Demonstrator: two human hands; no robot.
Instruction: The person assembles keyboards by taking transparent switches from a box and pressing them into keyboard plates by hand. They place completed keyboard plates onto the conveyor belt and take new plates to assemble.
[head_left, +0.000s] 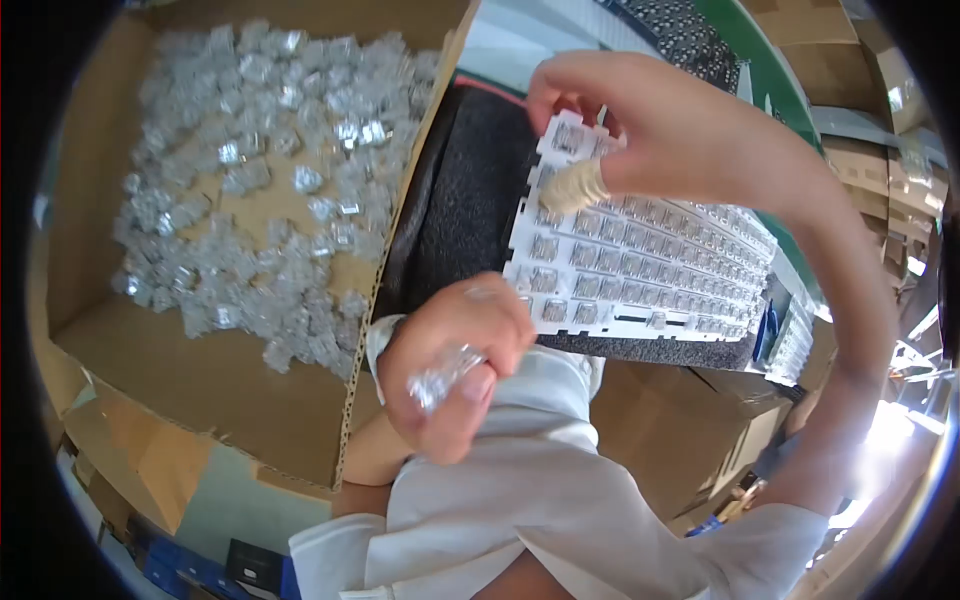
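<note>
A white keyboard plate with rows of clear switches lies on a black foam pad. My right hand is at its upper left corner. The thumb, wrapped in beige tape, rests on the plate, and the other fingers curl at the upper edge, partly hidden. Close to the plate's lower left corner, my left hand is closed around several clear keyboard switches, visible between thumb and palm. Left of both hands stands an open cardboard box holding many loose clear switches.
Dark pieces with dotted rows lie at the top, beside a green edge. More white plates stand at the right, by a blue tool. Cardboard boxes are stacked at the far right, with blue boxes lower left.
</note>
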